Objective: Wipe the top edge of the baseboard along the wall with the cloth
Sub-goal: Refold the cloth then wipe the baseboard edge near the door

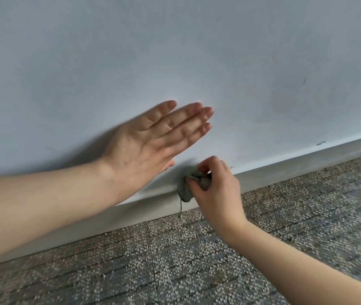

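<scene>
The right hand (pixel 217 190) is bunching a small grey cloth (pixel 193 186) in its curled fingers and is pressing it against the top edge of the grey baseboard (pixel 296 172), right over the dark vertical seam (pixel 181 204) where two lengths of baseboard are meeting. The left hand (pixel 148 144) is lying flat and spread against the pale wall (pixel 175 51), just above the baseboard and to the left of the cloth, gripping nothing and seemingly bracing the body. The cloth is looking soft, light and limp, so it is likely folding to the narrow ledge easily; holding it as a wad behind the fingertips, as the right hand is doing, is probably giving the firmest pressure along the edge. A loose corner could be snagging in the seam, so a steady pinch seems wise. Below the baseboard, the speckled tiled floor (pixel 175 260) is running along its whole length. No brand, label or writing is showing anywhere.
</scene>
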